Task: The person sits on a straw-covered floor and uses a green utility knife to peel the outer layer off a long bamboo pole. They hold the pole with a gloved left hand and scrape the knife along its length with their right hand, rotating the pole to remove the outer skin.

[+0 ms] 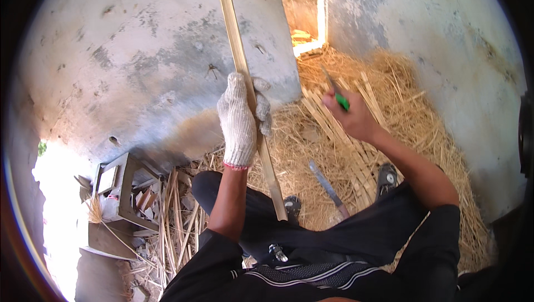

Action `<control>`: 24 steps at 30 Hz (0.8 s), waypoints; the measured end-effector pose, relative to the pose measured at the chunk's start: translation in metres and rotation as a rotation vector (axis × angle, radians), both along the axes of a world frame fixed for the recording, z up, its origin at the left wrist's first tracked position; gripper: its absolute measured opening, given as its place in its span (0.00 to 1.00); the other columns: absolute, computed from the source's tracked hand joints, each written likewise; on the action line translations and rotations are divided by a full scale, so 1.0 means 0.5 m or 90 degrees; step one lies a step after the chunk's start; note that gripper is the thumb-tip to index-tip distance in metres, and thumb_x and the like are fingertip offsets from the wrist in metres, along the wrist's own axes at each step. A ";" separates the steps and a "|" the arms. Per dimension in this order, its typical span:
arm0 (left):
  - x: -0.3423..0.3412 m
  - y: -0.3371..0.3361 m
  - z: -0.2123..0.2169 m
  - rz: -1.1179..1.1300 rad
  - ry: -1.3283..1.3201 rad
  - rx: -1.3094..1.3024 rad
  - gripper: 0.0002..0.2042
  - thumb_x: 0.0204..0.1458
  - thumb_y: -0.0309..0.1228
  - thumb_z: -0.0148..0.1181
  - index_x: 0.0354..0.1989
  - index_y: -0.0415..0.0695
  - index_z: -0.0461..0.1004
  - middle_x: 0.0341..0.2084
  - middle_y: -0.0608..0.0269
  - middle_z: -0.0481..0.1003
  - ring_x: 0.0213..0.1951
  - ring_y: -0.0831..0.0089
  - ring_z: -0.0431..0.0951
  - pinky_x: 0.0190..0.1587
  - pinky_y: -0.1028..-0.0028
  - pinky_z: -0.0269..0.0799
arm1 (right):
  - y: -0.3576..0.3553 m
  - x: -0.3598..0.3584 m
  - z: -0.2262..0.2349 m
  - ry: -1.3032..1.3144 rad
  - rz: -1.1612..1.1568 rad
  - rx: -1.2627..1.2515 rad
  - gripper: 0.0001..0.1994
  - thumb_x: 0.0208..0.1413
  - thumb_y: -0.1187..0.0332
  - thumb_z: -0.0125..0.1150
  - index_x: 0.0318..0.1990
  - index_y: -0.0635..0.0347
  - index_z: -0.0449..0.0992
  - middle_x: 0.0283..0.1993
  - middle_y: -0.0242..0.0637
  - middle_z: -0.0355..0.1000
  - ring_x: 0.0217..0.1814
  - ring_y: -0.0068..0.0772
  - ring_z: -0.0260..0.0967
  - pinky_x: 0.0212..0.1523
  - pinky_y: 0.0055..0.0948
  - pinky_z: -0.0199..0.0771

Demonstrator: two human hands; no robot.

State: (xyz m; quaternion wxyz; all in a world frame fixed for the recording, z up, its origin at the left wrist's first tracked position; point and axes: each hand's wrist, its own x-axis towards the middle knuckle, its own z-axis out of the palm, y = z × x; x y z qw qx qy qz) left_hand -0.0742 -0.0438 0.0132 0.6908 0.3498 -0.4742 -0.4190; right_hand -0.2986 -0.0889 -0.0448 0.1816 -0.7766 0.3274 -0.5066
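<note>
My left hand (240, 118), in a white knit glove with a red cuff edge, is closed round a long, flat bamboo strip (238, 40). The strip slants from the top of the view down to above my lap. Bare and to the right, my right hand (351, 114) grips a knife (340, 99) by its green handle; the thin blade points up and away, apart from the strip. Below, a larger blade with a brownish handle (326, 184) lies on the shavings between my feet.
Straw-like shavings (411, 113) and several split strips (339, 129) cover the floor ahead and right. A broken wooden cabinet frame (125, 191) stands at the left, beside a pile of strips (177, 218). Stained plaster walls (167, 35) enclose the corner; a bright doorway opens at left.
</note>
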 end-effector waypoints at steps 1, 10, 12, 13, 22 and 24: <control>-0.014 0.005 0.010 -0.013 0.001 0.021 0.26 0.64 0.53 0.41 0.32 0.41 0.72 0.09 0.67 0.63 0.07 0.76 0.61 0.07 0.77 0.57 | 0.008 0.011 0.014 -0.068 0.059 0.089 0.16 0.63 0.57 0.55 0.41 0.64 0.76 0.20 0.32 0.65 0.21 0.23 0.61 0.24 0.30 0.62; -0.164 -0.057 -0.080 -0.128 0.058 0.019 0.27 0.66 0.52 0.39 0.38 0.37 0.72 0.14 0.62 0.70 0.11 0.74 0.68 0.10 0.76 0.62 | 0.029 0.031 0.060 -0.072 0.029 0.058 0.19 0.62 0.52 0.56 0.44 0.62 0.77 0.16 0.24 0.60 0.16 0.16 0.57 0.20 0.24 0.58; -0.186 -0.060 -0.083 -0.133 0.065 0.026 0.27 0.65 0.53 0.40 0.38 0.37 0.72 0.16 0.61 0.70 0.13 0.74 0.70 0.13 0.76 0.65 | 0.013 0.007 0.062 -0.057 -0.016 0.003 0.19 0.60 0.53 0.59 0.42 0.64 0.77 0.17 0.27 0.63 0.18 0.17 0.60 0.21 0.25 0.60; -0.194 -0.058 -0.081 -0.135 0.069 0.029 0.27 0.65 0.53 0.40 0.38 0.36 0.72 0.16 0.61 0.71 0.14 0.74 0.72 0.14 0.76 0.66 | 0.010 -0.001 0.059 -0.048 -0.037 -0.025 0.19 0.59 0.54 0.60 0.41 0.64 0.77 0.17 0.28 0.64 0.19 0.18 0.61 0.22 0.26 0.62; -0.175 0.076 -0.111 -0.230 -0.172 0.169 0.16 0.64 0.41 0.48 0.43 0.39 0.70 0.14 0.67 0.67 0.13 0.77 0.68 0.15 0.78 0.65 | 0.019 -0.032 0.073 -0.159 -0.093 0.015 0.16 0.57 0.56 0.62 0.32 0.64 0.76 0.14 0.24 0.61 0.17 0.19 0.57 0.20 0.27 0.57; -0.166 0.081 -0.120 -0.240 -0.149 0.244 0.18 0.64 0.46 0.47 0.37 0.41 0.71 0.11 0.69 0.64 0.09 0.78 0.64 0.10 0.77 0.61 | 0.017 -0.050 0.076 -0.086 -0.064 -0.010 0.16 0.57 0.57 0.62 0.31 0.63 0.76 0.13 0.25 0.59 0.16 0.18 0.56 0.19 0.27 0.56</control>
